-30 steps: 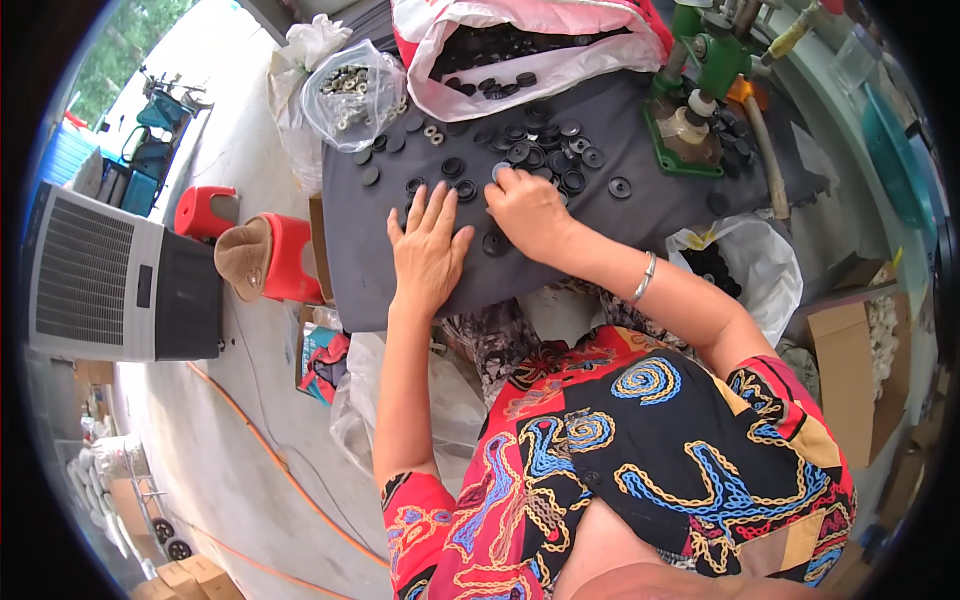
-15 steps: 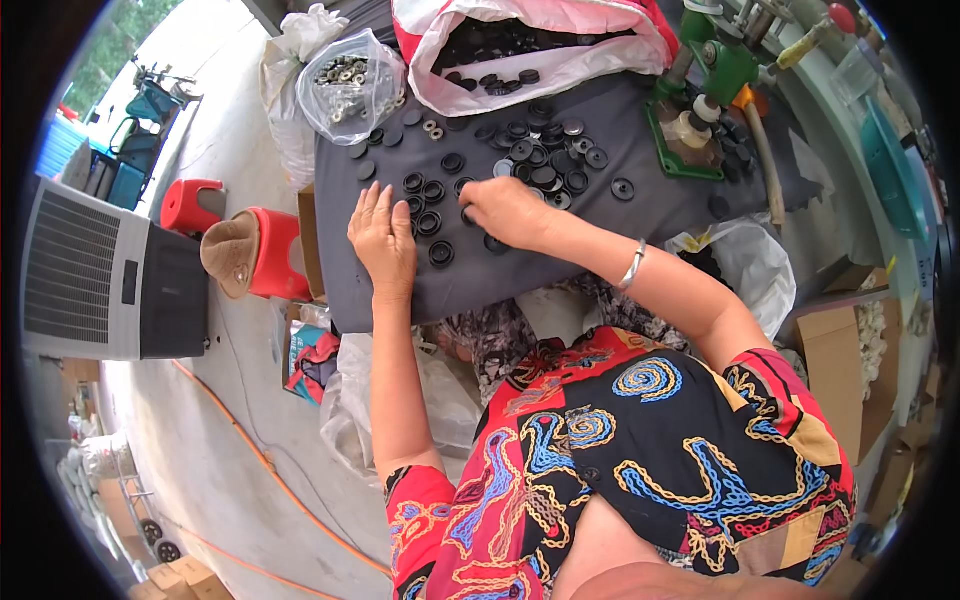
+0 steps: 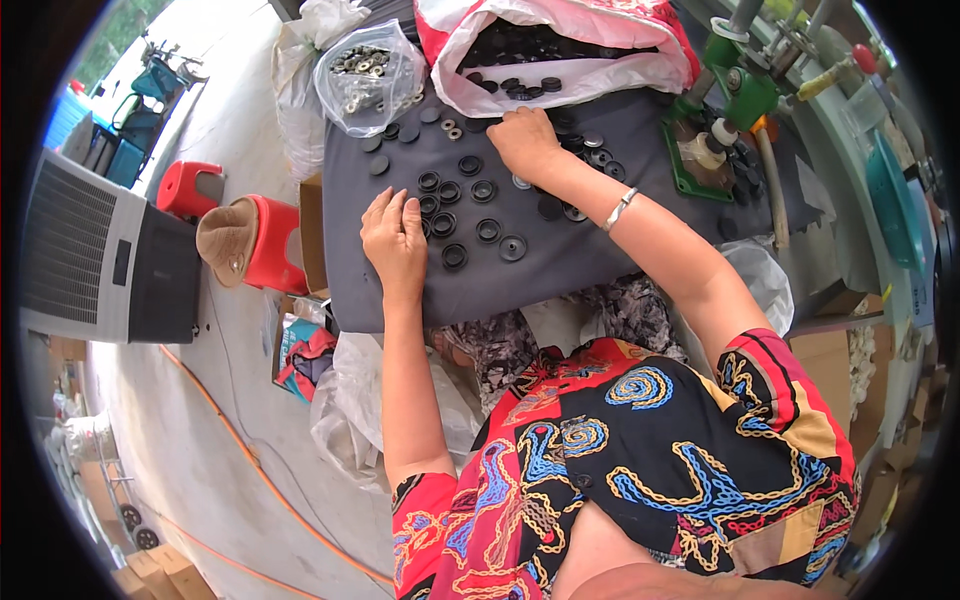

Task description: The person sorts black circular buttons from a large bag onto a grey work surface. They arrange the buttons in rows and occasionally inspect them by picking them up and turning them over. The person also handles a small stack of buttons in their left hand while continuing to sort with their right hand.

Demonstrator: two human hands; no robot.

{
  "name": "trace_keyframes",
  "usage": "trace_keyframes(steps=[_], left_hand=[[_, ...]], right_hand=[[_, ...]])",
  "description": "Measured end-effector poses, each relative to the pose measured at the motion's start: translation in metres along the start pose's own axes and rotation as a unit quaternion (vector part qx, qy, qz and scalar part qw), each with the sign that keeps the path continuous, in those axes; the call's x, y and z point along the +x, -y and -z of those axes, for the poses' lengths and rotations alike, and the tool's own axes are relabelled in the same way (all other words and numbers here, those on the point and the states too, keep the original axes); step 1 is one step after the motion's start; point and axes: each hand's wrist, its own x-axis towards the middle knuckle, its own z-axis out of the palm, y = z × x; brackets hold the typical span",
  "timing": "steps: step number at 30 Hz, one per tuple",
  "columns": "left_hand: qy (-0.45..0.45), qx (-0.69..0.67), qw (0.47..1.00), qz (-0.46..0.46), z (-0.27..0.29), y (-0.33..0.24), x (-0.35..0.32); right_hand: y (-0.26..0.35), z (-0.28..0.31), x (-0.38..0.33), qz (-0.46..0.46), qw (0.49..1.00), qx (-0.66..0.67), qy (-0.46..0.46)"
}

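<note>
My left hand (image 3: pixel 395 245) lies flat with fingers stretched out on the dark grey cloth (image 3: pixel 370 295), at the left edge of a group of round black ring-shaped caps (image 3: pixel 448 192). Its fingers are open and hold nothing that I can see. My right hand (image 3: pixel 527 147), with a silver bracelet (image 3: pixel 620 208) on the wrist, is farther off over the pile of black caps (image 3: pixel 600 157). Its fingers are bent and closed downward, and what is between them is hidden. Two small metal rings (image 3: pixel 454 133) and several flat black discs (image 3: pixel 379 165) lie beyond the group.
A clear bag of metal parts (image 3: pixel 368 90) stands at the far left. At the far middle, a red and white sack (image 3: pixel 560 85) holds black discs. A green hand press (image 3: pixel 705 165) is on the right, with a wooden-handled tool (image 3: pixel 770 185) beside it.
My right hand has moved away from the group of ring caps to the far pile, uncovering caps beneath it. My left hand stays beside the group. The whole view has shifted slightly.
</note>
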Motion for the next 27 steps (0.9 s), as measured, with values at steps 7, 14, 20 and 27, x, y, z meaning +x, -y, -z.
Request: trace_keyframes(steps=[7, 14, 20, 27], left_hand=[[0.004, -0.009, 1.0, 0.016, -0.001, 0.003, -0.001], [0.002, 0.0, 1.0, 0.026, 0.003, 0.004, -0.001], [-0.001, -0.007, 1.0, 0.025, 0.0, 0.002, 0.001], [-0.018, -0.002, 0.997, -0.077, 0.002, -0.007, 0.0]], right_hand=[[0.021, 0.005, -0.004, 0.074, 0.989, 0.125, -0.015], [0.015, 0.016, 0.002, 0.03, 0.982, 0.187, -0.02], [-0.039, 0.028, -0.023, 0.032, 0.982, 0.184, 0.011], [-0.018, 0.034, -0.067, 0.103, 0.989, 0.106, -0.006]])
